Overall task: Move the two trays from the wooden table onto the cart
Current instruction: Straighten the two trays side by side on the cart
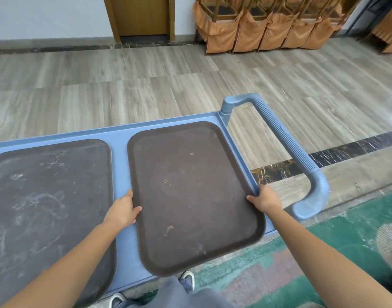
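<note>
Trays: our left hand (121, 211) and right hand (265, 197) grip the second tray (190, 194), which overhangs the cart (120, 138) edge nearest us. Released now, we judge it may tip off.

Both hands (L (121, 211), R (266, 200)) holding brown tray (190, 196), blue cart (121, 152)

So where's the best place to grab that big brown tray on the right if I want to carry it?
Hold the right tray by its two long side rims, one hand per side, as the left hand and right hand do now. It is wide, flat and shallow, so a grip on opposite edges should keep it level. Come from the near end, which overhangs the blue cart.
</note>
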